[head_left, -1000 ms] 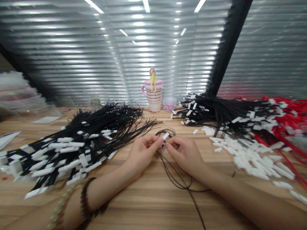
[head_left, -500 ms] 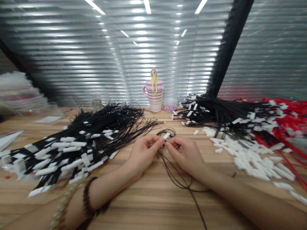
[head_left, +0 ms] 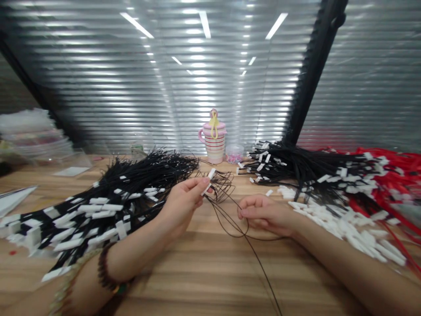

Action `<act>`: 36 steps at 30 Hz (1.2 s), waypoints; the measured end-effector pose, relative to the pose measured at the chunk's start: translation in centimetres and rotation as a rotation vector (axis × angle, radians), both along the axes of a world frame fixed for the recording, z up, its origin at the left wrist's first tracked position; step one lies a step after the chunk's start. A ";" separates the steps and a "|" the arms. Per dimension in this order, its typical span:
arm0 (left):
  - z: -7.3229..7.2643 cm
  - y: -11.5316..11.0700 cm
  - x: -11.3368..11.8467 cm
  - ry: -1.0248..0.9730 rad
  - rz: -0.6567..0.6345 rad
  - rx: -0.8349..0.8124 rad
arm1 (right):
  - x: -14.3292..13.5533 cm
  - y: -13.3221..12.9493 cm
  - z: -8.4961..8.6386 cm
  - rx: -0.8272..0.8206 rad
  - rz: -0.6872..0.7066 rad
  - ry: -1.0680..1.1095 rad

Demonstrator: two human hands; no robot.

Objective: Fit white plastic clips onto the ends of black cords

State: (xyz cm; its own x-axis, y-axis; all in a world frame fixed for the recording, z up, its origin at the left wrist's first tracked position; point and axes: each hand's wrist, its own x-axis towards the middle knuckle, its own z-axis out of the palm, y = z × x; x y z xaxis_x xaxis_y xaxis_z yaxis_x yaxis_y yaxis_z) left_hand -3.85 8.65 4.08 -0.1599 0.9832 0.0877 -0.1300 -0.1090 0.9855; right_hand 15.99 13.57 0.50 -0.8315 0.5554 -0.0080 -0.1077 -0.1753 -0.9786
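Observation:
My left hand (head_left: 184, 202) is closed, pinching a bundle of thin black cords (head_left: 223, 186) with white tags (head_left: 211, 174) at its fingertips. The cords fan out in loose loops beyond the fingers, and longer strands hang down across the table. To the right, my right hand (head_left: 268, 214) has its fingers curled in a pinch, with one black cord (head_left: 245, 219) running at its fingertips. That hand is apart from the left one, near the loose white pieces.
Black cords with white tags are heaped at left (head_left: 148, 171) and right (head_left: 296, 164). Loose white pieces (head_left: 348, 224) lie before red cords (head_left: 401, 166). A pink striped cup (head_left: 214, 145) and a small tub of beads (head_left: 234, 154) stand behind; clear boxes (head_left: 36, 136) are stacked at left.
My hands were together at the white tag; now they are apart. The right hand has moved right and toward me, the left slightly left with the cords. The view has tilted up slightly.

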 end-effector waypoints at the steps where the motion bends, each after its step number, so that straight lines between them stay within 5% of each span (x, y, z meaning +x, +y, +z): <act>1: 0.3 -0.1 0.0 -0.018 -0.018 0.012 | 0.1 0.1 -0.1 -0.023 0.040 0.013; 5: 1.4 -0.7 0.3 -0.058 -0.113 0.067 | 0.2 0.3 -0.3 -0.051 0.101 0.060; 10: 1.9 -2.0 1.3 0.010 -0.230 0.038 | 0.0 0.5 -0.5 -0.163 0.011 0.130; 17: 0.0 -2.8 2.6 0.309 -0.319 0.029 | -0.6 0.6 -0.1 -0.320 -0.123 0.319; 24: -1.5 -2.3 3.2 0.521 -0.284 0.104 | -1.6 1.0 0.7 -0.226 -0.215 0.310; 26: -1.8 -2.2 3.2 0.578 -0.279 0.110 | -1.6 1.3 0.8 -0.070 -0.320 0.178; 31: -2.8 -2.0 3.1 0.658 -0.301 0.080 | -0.9 1.8 0.9 0.639 -0.677 -0.289; 36: -3.3 -1.1 2.7 0.633 -0.231 0.067 | -0.5 0.8 2.1 1.088 -0.787 -0.378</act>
State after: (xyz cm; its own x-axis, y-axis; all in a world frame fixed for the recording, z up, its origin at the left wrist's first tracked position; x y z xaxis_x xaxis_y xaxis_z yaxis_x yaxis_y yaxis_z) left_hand -1.11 7.55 0.78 0.1561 0.9752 0.1572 0.4428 -0.2113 0.8714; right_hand 15.51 14.37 2.58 -0.3464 0.7428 0.5730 0.4766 0.6654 -0.5745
